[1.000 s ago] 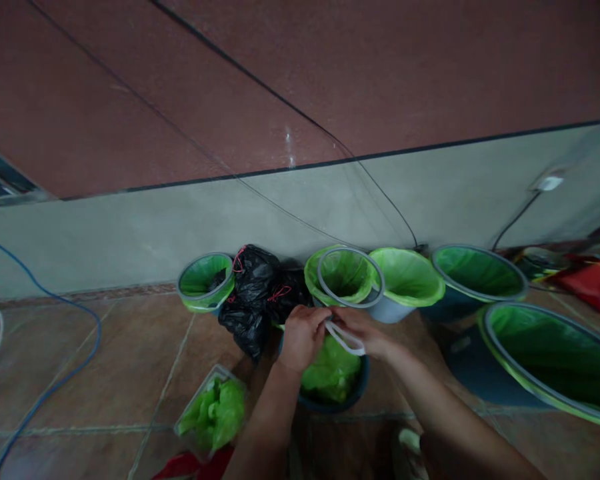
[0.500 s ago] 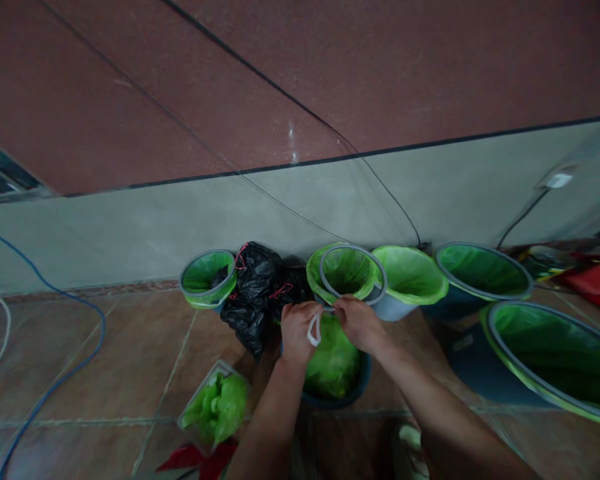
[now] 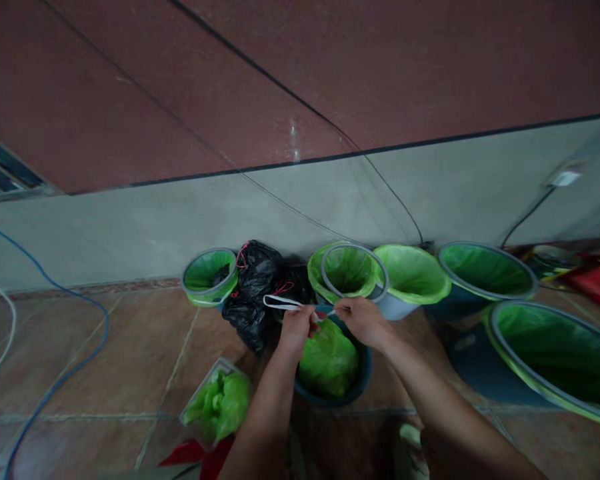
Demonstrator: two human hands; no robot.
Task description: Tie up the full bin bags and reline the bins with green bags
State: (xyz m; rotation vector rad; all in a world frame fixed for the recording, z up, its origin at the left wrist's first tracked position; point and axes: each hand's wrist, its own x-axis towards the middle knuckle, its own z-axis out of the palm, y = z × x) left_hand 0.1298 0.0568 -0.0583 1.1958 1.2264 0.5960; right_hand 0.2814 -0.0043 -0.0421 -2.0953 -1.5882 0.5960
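Observation:
A green garbage bag, gathered at its top, sits inside a dark blue bin in front of me. Above it, my left hand is closed on a white drawstring, whose loop sticks out to the left past the fingers. My right hand pinches the same drawstring a short way to the right, with a short stretch of it between the hands. The fingers partly hide the neck of the bag.
Black garbage bags lean against the wall beside a small green-lined bin. To the right stand several lined bins, one large. A clear box of green bags lies at lower left, near a blue cable.
The drawstring loop, which hung down between my hands, now points left beyond my left hand. Both hands have shifted slightly, and the left one has turned.

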